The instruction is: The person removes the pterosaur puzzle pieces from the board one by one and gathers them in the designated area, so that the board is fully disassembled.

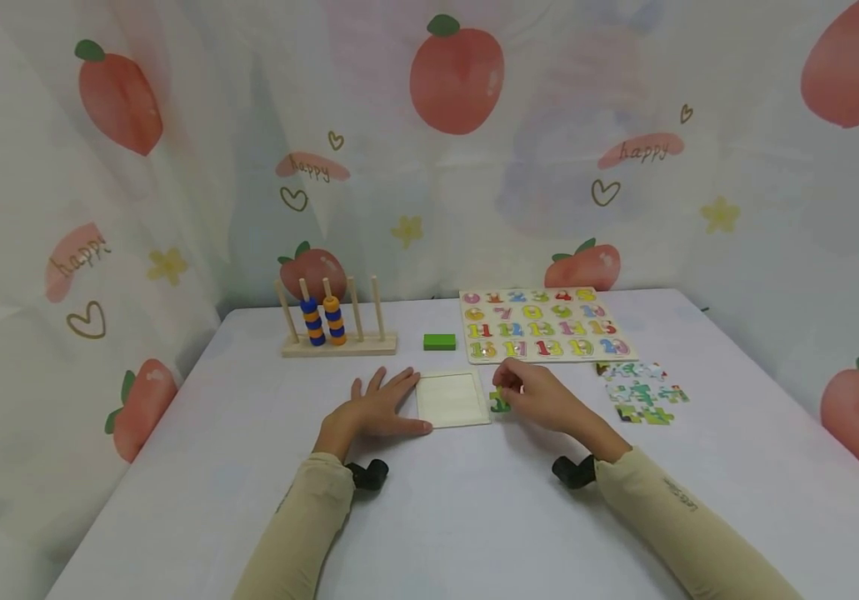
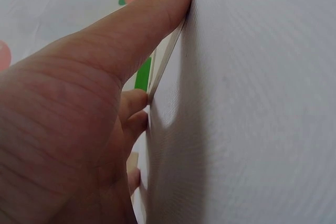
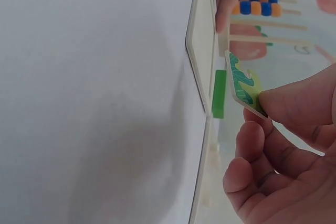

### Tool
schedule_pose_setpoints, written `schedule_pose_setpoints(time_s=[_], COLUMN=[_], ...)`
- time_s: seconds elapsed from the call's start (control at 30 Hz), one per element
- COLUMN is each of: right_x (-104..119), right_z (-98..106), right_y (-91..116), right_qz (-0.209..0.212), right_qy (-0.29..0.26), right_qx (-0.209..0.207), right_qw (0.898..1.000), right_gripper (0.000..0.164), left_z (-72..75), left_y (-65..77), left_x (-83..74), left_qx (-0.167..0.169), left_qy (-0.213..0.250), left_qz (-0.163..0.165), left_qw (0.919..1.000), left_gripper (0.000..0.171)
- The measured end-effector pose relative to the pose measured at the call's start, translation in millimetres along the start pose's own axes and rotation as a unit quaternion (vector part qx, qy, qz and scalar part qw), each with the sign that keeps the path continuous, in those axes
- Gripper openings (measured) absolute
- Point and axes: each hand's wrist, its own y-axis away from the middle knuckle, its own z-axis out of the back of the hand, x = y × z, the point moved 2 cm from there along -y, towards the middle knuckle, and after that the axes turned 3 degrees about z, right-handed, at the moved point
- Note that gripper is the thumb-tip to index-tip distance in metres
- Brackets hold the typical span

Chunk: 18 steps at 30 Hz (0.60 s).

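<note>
A pale wooden puzzle frame [image 1: 450, 398] with a bare inner bed lies in the middle of the table. My left hand [image 1: 380, 408] touches its left edge, with fingers spread and thumb stretched toward the near corner. Just right of the frame, my right hand [image 1: 541, 396] pinches a green jigsaw piece [image 3: 242, 83] between thumb and fingertips. In the right wrist view the piece is tilted and raised off the table. More jigsaw pieces [image 1: 642, 392] lie grouped at the right; their pictures are too small to make out.
Behind the frame lies a green block [image 1: 440, 342]. A number board [image 1: 549, 326] sits at the back right, close to my right hand. At the back left stands a wooden peg stand [image 1: 339, 345] with blue and orange rings [image 1: 312, 322]. Patterned cloth hangs behind.
</note>
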Motion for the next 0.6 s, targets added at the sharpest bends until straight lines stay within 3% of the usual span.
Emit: schedule_pose_setpoints(time_s=[0.6], right_x=[-18.4], right_z=[19.6], right_y=[20.3], right_qz=[-0.024], right_qy=[0.012], right_qx=[-0.022], right_qw=[0.999], right_gripper=[0.011], left_z=[0.0], left_y=[-0.9], left_x=[2.5], left_qx=[0.001], left_qy=[0.003], left_qz=[-0.008], left_qw=[1.0000], left_gripper=[0.102])
